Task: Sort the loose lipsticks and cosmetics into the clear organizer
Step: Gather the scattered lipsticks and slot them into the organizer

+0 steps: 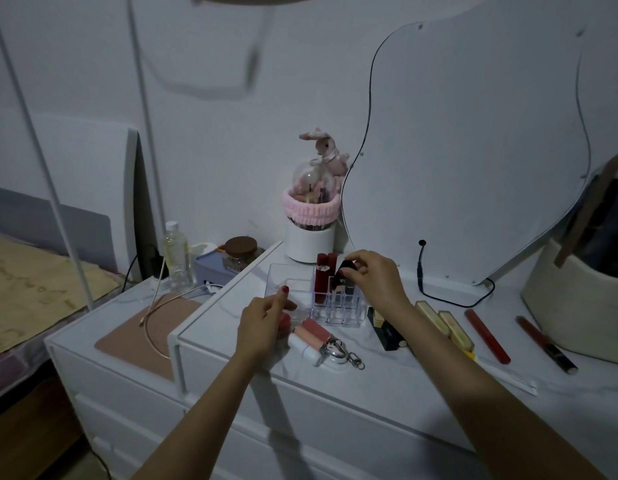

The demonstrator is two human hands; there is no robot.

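Already red lipsticks (324,271) stand in organizer (338,308).

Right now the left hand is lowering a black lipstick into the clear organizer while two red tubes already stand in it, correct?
Not quite: the head view shows the right hand, not the left, lowering the black lipstick into the clear organizer. The two red tubes do already stand in it.

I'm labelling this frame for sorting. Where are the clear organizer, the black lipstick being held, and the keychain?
clear organizer (338,311): head view, front wall of the slotted part.
black lipstick (345,270): head view, its dark body below the right hand's fingers.
keychain (349,355): head view, its metal clasp.
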